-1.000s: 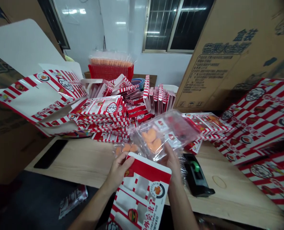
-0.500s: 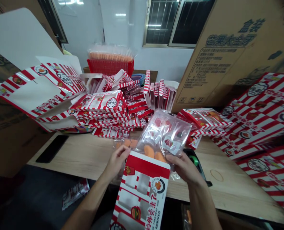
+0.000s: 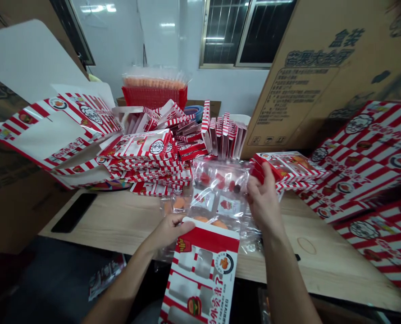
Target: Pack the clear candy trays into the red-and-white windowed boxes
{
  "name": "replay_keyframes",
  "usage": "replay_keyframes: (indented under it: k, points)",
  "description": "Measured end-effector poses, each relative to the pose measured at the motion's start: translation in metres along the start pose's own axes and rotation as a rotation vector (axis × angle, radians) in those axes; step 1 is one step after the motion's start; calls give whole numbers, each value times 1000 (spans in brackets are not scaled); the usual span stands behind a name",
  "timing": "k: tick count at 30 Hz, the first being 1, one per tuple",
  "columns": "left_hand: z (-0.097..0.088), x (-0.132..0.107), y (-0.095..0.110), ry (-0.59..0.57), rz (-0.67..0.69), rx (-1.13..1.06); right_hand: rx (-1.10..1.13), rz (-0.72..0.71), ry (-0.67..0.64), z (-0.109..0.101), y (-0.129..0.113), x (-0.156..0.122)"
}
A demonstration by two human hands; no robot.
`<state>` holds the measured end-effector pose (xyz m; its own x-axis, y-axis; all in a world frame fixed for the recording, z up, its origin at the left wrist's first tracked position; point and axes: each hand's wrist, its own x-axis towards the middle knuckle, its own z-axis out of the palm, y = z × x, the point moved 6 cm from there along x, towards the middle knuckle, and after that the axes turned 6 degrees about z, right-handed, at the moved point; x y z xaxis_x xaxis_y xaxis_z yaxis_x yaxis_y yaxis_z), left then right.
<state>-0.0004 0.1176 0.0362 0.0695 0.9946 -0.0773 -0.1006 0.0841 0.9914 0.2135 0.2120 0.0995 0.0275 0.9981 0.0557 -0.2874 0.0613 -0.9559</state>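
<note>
My left hand (image 3: 168, 231) pinches the top left corner of a red and white striped box (image 3: 200, 274) with window cut-outs and a burger print. The box leans toward me at the table's front edge. My right hand (image 3: 263, 198) grips the right side of a clear plastic tray (image 3: 221, 189), which holds red and orange candies and small printed packets. The tray's lower end lies at the box's top edge; whether it is inside cannot be made out. Another clear pack with orange pieces (image 3: 179, 204) lies on the table to the left of the tray.
Piled striped boxes (image 3: 143, 148) cover the back of the table. More boxes (image 3: 293, 164) are stacked at right, beside a wall of striped boxes (image 3: 372, 180) and a large brown carton (image 3: 298, 76). A black phone (image 3: 74, 212) lies at left.
My right hand has shifted up along the tray's right side, and the tray has turned more upright and moved slightly left. My left hand stays at the box's corner, its thumb now over the edge.
</note>
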Motion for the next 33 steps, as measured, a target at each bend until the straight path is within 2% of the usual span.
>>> replay_keyframes:
  k: [2,5,7,10,14,21,24,26,30,33]
  points:
    - [3,-1,-5,32,11,-23,2,-87,-24,6,-13,6]
    - [3,-5,-12,136,52,-63,-101,-11,-134,10,-10,5]
    - [0,-9,-14,216,82,-93,-210,70,-211,7,3,-4]
    - [-7,-13,-16,300,101,-141,-323,209,-417,5,33,-30]
    - [-10,-13,-19,246,100,-51,-303,324,-662,6,59,-69]
    - [-4,-6,-17,89,74,37,-330,413,-663,5,65,-90]
    - [-4,-6,-21,49,22,15,-264,349,-454,-7,65,-84]
    - [-2,-6,-25,27,-5,-3,-230,335,-385,-13,67,-84]
    - [6,-2,-32,-38,-51,-39,-222,477,-589,0,75,-97]
    - [9,1,-32,-33,-60,-64,-203,543,-619,8,77,-101]
